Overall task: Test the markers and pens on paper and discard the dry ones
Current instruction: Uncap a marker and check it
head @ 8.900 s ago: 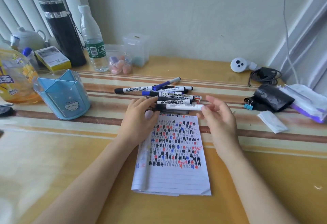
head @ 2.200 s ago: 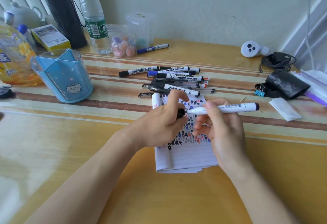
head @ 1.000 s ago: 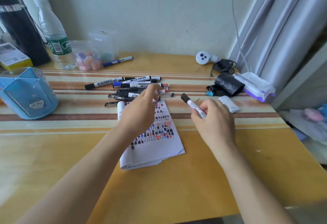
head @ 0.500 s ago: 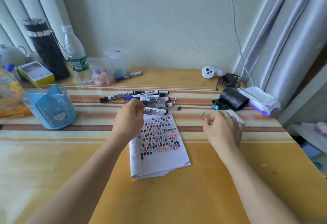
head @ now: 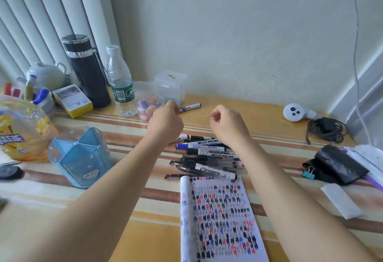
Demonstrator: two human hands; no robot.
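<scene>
A pile of several markers and pens (head: 207,154) lies on the striped table just beyond the lined paper (head: 219,216), which is covered in black, red and blue test marks. A lone blue-capped marker (head: 191,107) lies at the back beside a clear box. My left hand (head: 167,121) is stretched toward it with its fingers curled. The fingertips are at the marker's near end, and a grip on it is hidden. My right hand (head: 226,125) hovers above the pile, fingers curled, with nothing in it.
A blue pen holder (head: 80,154) stands at the left. A black flask (head: 87,71), a water bottle (head: 120,87) and clear boxes (head: 171,87) line the back wall. At the right are a white controller (head: 294,112), a cable, a black pouch (head: 339,166) and a wipe packet (head: 339,200).
The marker that my right hand held a second ago is gone from it. Both hands have moved forward from the paper, the left one to the lone marker at the back.
</scene>
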